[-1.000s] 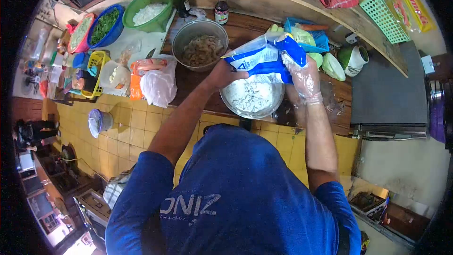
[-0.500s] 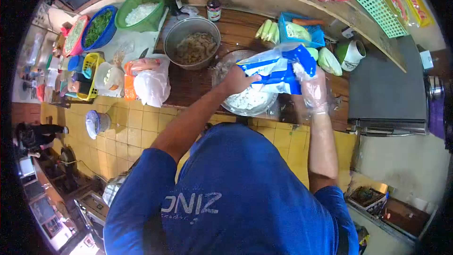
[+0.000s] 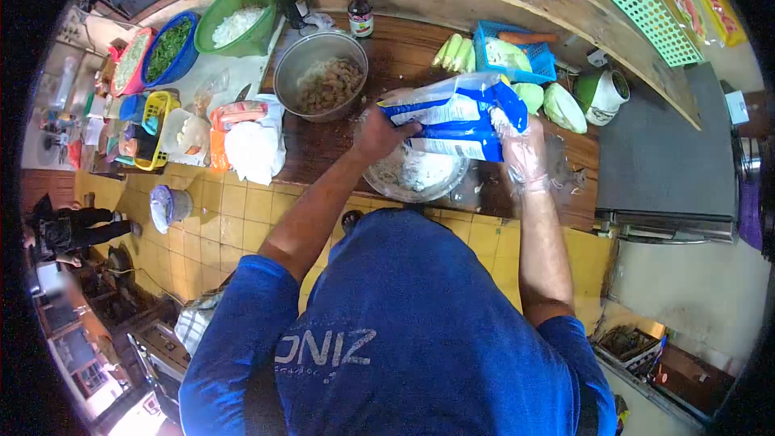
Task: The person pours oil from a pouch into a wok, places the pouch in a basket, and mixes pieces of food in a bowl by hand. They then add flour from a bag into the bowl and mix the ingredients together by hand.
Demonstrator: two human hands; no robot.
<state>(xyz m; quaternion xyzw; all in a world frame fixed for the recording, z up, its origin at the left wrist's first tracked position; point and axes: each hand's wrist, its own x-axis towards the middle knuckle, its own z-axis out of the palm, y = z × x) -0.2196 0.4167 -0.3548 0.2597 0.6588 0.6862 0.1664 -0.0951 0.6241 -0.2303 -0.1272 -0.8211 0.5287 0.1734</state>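
Note:
A blue and white flour bag (image 3: 456, 117) lies tilted between my two hands, over the far part of a metal bowl (image 3: 373, 184). My left hand (image 3: 381, 136), bare, grips the bag's left end. At the opposite, opened end my right hand (image 3: 523, 153), in a clear plastic glove, is closed on the bag, where white powder shows at the mouth. White flour (image 3: 426, 169) is heaped in the bowl below. Behind and left stands a deep metal pot (image 3: 284, 85) with pale brown pieces that look like raw meat or shrimp.
A sauce bottle (image 3: 361, 18) stands behind the pot. A blue basket (image 3: 488, 52) of vegetables sits at back right, near a green-white jug (image 3: 604, 97). Plastic bags (image 3: 257, 149) and a green basin (image 3: 258, 36) are left. A person (image 3: 73, 226) stands far left.
The bag and both hands have shifted slightly left in view, and the bag's left end has moved further left. More of the flour heap now shows. Both hands keep hold of the bag.

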